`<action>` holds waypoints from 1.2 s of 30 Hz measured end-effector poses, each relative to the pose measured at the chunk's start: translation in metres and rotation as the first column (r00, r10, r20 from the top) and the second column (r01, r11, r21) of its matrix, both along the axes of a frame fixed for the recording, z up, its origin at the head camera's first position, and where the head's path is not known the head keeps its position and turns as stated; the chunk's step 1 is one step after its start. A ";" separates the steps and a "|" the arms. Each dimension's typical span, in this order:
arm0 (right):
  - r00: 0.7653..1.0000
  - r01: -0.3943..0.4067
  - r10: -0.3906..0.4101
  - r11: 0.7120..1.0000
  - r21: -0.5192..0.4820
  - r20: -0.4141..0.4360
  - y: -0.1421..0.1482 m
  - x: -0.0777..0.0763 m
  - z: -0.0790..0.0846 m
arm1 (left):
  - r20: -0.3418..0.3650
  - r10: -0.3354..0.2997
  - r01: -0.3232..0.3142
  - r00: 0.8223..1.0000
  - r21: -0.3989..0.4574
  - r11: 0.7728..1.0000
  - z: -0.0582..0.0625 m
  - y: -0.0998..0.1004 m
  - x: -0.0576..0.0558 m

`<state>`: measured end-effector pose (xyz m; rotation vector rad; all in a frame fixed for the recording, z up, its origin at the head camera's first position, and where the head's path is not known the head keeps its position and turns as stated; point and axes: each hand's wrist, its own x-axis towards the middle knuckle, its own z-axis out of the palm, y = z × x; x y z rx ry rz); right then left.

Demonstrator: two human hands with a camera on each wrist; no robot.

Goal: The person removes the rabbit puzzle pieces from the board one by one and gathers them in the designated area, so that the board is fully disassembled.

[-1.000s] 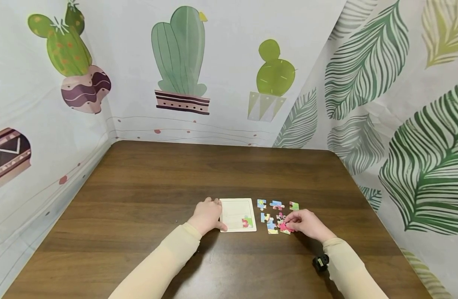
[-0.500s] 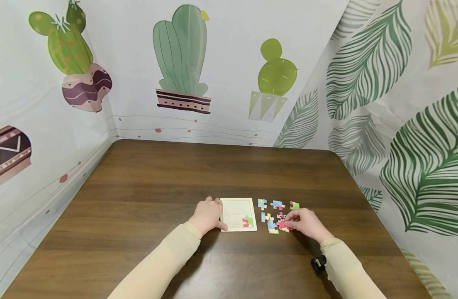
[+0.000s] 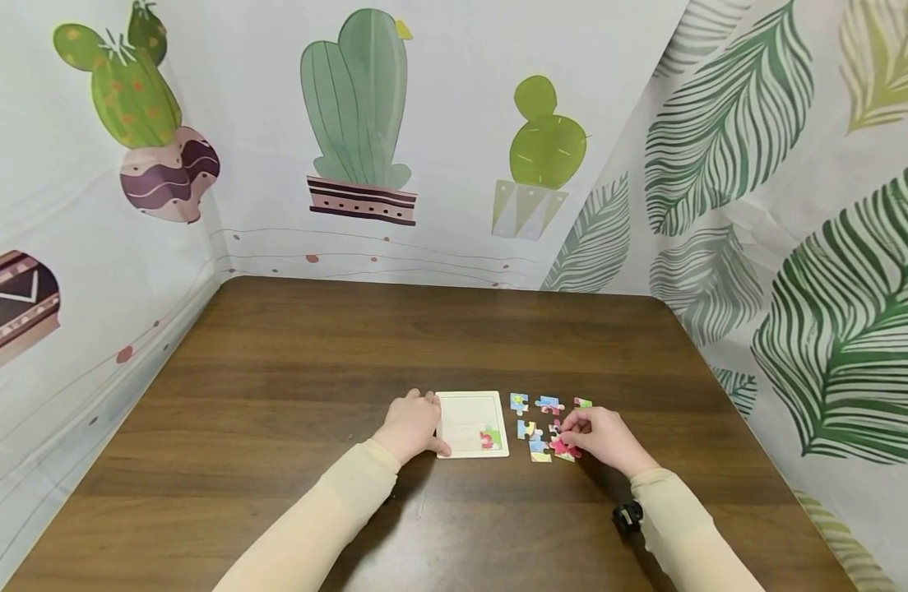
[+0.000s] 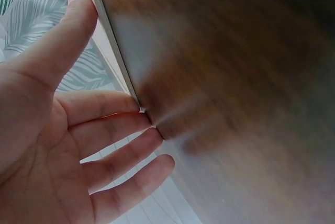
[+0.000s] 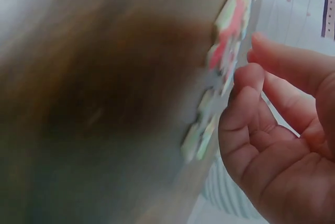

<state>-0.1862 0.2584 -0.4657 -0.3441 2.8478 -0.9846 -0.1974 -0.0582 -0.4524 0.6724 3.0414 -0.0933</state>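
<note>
A square white puzzle tray (image 3: 469,403) lies on the table, with a red and green puzzle piece (image 3: 490,439) in its near right corner. My left hand (image 3: 412,429) lies along the tray's left side. In the left wrist view, its thumb (image 4: 78,12) rests on the tray edge and its mostly straight fingers touch that edge lower down. My right hand (image 3: 605,440) is bent over the loose pieces, fingertips close over a pink puzzle piece (image 3: 567,451). In the right wrist view, thumb and forefinger nearly meet beside the pieces, and nothing shows between them.
Several loose jigsaw pieces lie right of the tray, among them a blue one with a yellow flower (image 3: 518,401), a blue and pink one (image 3: 549,404) and a green one (image 3: 583,402). The brown table (image 3: 395,337) meets a printed wall cloth (image 3: 454,164) behind.
My right hand has shifted slightly away from me over the pink pieces, its fingertips rising off the nearest one. My left hand and the tray stay as they were.
</note>
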 end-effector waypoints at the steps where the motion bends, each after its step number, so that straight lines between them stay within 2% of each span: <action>1: 1.000 0.001 -0.001 1.000 -0.001 -0.007 -0.003 0.000 0.001 | 0.002 0.001 -0.001 1.000 -0.001 1.000 0.000 0.000 0.000; 7: 0.999 -0.026 0.026 1.000 0.005 -0.038 -0.030 -0.005 0.008 | 0.010 -0.001 0.001 1.000 0.009 1.000 0.000 0.000 0.000; 13: 0.989 -0.121 0.121 0.993 0.006 -0.083 -0.061 -0.006 0.008 | 0.001 -0.003 0.003 1.000 0.015 1.000 0.000 -0.001 0.000; 20: 0.974 -0.217 0.217 0.976 0.017 -0.058 -0.091 -0.006 0.005 | 0.012 -0.001 0.000 1.000 0.017 1.000 0.000 -0.001 0.000; 29: 0.947 -0.316 0.319 0.946 0.070 -0.038 -0.101 -0.008 0.003 | 0.011 -0.001 0.000 1.000 0.013 1.000 0.002 0.000 0.001; 36: 0.947 -0.311 0.316 0.946 0.087 -0.056 -0.104 -0.008 0.003 | -0.002 0.000 0.000 1.000 0.010 1.000 0.000 -0.001 0.000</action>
